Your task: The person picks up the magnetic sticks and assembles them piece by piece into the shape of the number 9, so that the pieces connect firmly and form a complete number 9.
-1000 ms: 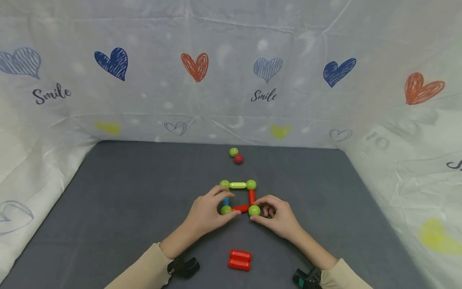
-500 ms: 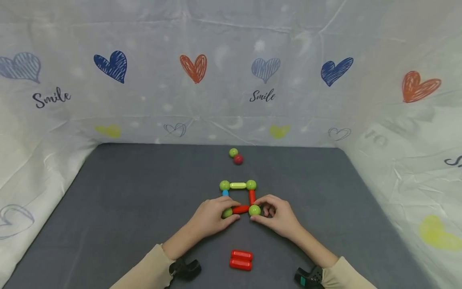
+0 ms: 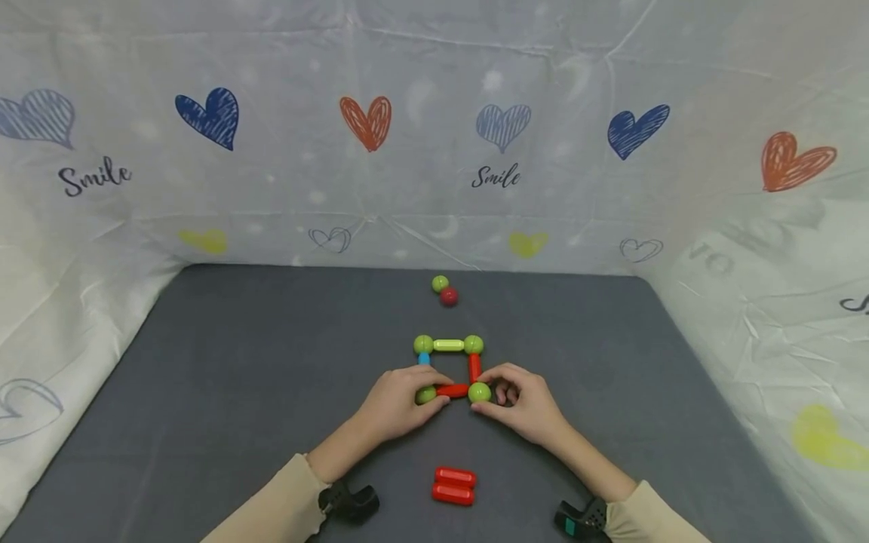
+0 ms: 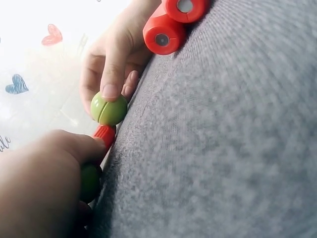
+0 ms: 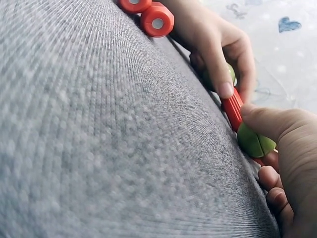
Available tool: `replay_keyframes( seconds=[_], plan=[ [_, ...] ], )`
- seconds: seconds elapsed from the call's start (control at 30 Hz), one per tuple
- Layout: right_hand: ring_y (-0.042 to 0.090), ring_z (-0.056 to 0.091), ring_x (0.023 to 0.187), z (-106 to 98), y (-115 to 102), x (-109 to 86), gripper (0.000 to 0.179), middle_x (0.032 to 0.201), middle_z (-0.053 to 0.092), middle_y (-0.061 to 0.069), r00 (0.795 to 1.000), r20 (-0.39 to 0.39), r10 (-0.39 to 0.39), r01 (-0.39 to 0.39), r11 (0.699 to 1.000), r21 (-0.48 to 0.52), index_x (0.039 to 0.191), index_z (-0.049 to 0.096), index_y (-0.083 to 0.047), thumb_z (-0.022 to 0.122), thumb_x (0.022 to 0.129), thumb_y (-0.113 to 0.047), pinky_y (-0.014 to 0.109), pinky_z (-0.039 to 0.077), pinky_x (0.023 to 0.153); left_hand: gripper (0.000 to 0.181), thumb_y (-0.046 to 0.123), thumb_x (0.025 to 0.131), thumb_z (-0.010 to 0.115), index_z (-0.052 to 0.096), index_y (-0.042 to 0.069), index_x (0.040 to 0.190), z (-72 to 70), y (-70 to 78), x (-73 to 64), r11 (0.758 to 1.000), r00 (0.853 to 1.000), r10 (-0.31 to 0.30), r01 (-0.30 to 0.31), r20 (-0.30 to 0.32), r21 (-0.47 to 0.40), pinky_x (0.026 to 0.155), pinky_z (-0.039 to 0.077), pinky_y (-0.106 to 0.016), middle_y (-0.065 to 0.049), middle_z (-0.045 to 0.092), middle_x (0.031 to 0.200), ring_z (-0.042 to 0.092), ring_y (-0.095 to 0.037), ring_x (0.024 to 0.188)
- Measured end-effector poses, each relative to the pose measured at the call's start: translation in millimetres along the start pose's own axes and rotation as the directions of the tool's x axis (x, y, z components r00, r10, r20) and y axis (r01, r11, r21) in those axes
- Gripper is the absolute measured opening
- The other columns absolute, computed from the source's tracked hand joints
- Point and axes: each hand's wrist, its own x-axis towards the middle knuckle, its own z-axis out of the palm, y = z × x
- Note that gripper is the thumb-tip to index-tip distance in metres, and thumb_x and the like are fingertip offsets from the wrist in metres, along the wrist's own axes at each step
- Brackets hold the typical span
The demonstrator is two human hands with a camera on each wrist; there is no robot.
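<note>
A square of magnetic building rods and green balls lies on the grey cloth in the head view. Its far side is a yellow-green rod (image 3: 449, 345), its right side a red rod (image 3: 474, 368), and its left a blue rod (image 3: 424, 358), partly covered. My left hand (image 3: 390, 403) pinches the front red rod (image 3: 452, 391) near its left end, arching over the front left green ball (image 3: 425, 394). With thumb and finger, my right hand (image 3: 526, 403) holds the front right green ball (image 3: 479, 393). The front rod reaches that ball in the left wrist view.
Two red rods (image 3: 454, 486) lie side by side in front, with metal discs on their ends in both wrist views. Behind the square, a loose green ball (image 3: 440, 283) and a red ball (image 3: 449, 296) sit together. A printed curtain (image 3: 421, 196) borders the cloth.
My left hand has come down from over the blue rod, and its fingers have closed on the front red rod. The right hand keeps its hold on the green ball.
</note>
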Motion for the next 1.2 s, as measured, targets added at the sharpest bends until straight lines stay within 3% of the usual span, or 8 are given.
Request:
replay_keyframes(
  seconds=[0.2,0.47,0.6,0.8,0.9,0.97,1.07,1.2],
  plan=[
    [0.014,0.052,0.062,-0.7,1.2,0.1,0.031,0.081,0.062,-0.001,1.0,0.001,0.003,-0.003,1.0,0.006,0.11,0.077,-0.018,0.094,0.083,-0.018,0.022,0.043,0.057,0.02,0.028,0.096,0.083,0.082,0.024,0.116,0.4,-4.5,-0.1,0.998,1.0,-0.008,0.007,-0.012,-0.064,0.087,0.059,-0.036,0.01,0.078,0.111,0.073,-0.01,0.099],
    [0.013,0.052,0.062,-1.6,0.8,2.0,0.031,0.082,0.063,-0.001,1.0,0.008,0.01,-0.01,1.0,0.016,0.11,0.077,-0.016,0.093,0.084,-0.018,0.022,0.043,0.057,0.019,0.03,0.096,0.082,0.081,0.026,0.115,-3.0,-6.2,0.6,0.994,1.0,0.002,0.001,0.024,-0.111,0.087,0.057,-0.036,0.013,0.076,0.112,0.07,-0.007,0.1],
    [0.015,0.052,0.062,-1.7,1.6,1.9,0.031,0.082,0.063,-0.001,1.0,0.007,0.005,-0.006,1.0,0.016,0.11,0.077,-0.016,0.094,0.083,-0.017,0.022,0.043,0.057,0.037,0.036,0.093,0.085,0.077,0.023,0.127,-6.1,-7.3,1.4,0.993,1.0,-0.007,0.011,0.031,-0.119,0.081,0.057,-0.031,0.008,0.068,0.124,0.065,-0.006,0.092],
    [0.018,0.053,0.062,-1.5,2.5,1.6,0.032,0.083,0.063,-0.002,1.0,0.01,0.006,-0.006,1.0,0.01,0.11,0.077,-0.017,0.094,0.083,-0.018,0.022,0.043,0.057,0.075,0.047,0.087,0.088,0.059,0.015,0.149,-18.0,-19.1,3.5,0.981,0.993,-0.12,0.117,-0.013,-0.157,0.061,0.048,-0.025,-0.003,0.052,0.144,0.05,-0.006,0.066],
    [0.018,0.053,0.063,-1.2,1.6,1.8,0.032,0.083,0.063,-0.001,1.0,0.009,0.011,-0.011,1.0,0.012,0.11,0.077,-0.017,0.094,0.083,-0.019,0.021,0.042,0.057,0.096,0.052,0.085,0.088,0.044,0.013,0.161,-23.5,-30.9,3.8,0.973,0.985,-0.169,0.172,0.031,-0.156,0.071,0.049,-0.03,-0.007,0.045,0.155,0.052,-0.009,0.083],
    [0.019,0.054,0.063,-1.1,1.3,1.9,0.032,0.083,0.063,-0.002,1.0,0.01,0.015,-0.015,1.0,0.01,0.11,0.077,-0.018,0.094,0.083,-0.019,0.021,0.042,0.058,0.108,0.054,0.083,0.088,0.033,0.013,0.167,-26.1,-37.5,3.9,0.969,0.979,-0.179,0.192,0.098,-0.152,0.084,0.051,-0.036,-0.007,0.039,0.163,0.054,-0.012,0.098],
    [0.018,0.054,0.063,-1.4,1.3,1.8,0.033,0.083,0.063,-0.001,1.0,0.014,0.017,-0.017,1.0,0.01,0.11,0.077,-0.017,0.094,0.083,-0.019,0.021,0.043,0.058,0.115,0.057,0.083,0.087,0.027,0.011,0.17,-28.0,-44.0,3.9,0.972,0.972,-0.153,0.181,0.18,-0.148,0.099,0.05,-0.046,-0.008,0.034,0.17,0.056,-0.018,0.114],
    [0.016,0.054,0.063,-4.0,2.8,2.8,0.034,0.085,0.065,0.002,1.0,0.007,0.016,-0.016,0.999,0.044,0.114,0.076,-0.013,0.092,0.085,-0.016,0.022,0.044,0.057,0.115,0.06,0.083,0.087,0.028,0.012,0.169,-27.6,-46.5,4.1,0.975,0.971,-0.127,0.16,0.204,-0.153,0.103,0.049,-0.05,-0.007,0.032,0.172,0.057,-0.021,0.119]
  ],
)
